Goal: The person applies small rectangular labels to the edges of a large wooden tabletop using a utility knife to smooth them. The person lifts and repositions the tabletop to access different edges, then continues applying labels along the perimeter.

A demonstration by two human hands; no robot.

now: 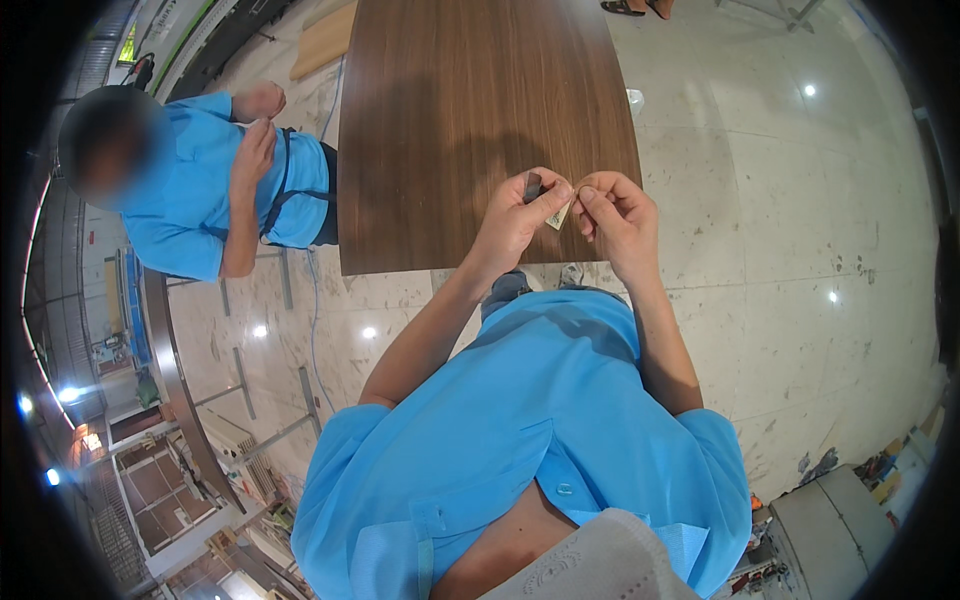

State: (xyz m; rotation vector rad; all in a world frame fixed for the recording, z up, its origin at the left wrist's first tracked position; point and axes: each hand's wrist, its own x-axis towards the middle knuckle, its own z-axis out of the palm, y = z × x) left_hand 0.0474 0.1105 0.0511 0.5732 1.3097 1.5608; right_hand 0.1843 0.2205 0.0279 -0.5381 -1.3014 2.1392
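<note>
My left hand and my right hand meet over the near edge of a dark brown wooden panel. Between their fingertips they pinch a small pale tag or sticker. A small dark piece sits in the fingers of my left hand. Both hands are curled, thumbs against forefingers. My blue shirt fills the lower middle of the view.
Another person in a blue shirt stands at the panel's left side with hands raised to the chest. The panel rests above a pale marble floor. A curved dark counter edge, metal frames and shelving lie at lower left. A grey box stands at lower right.
</note>
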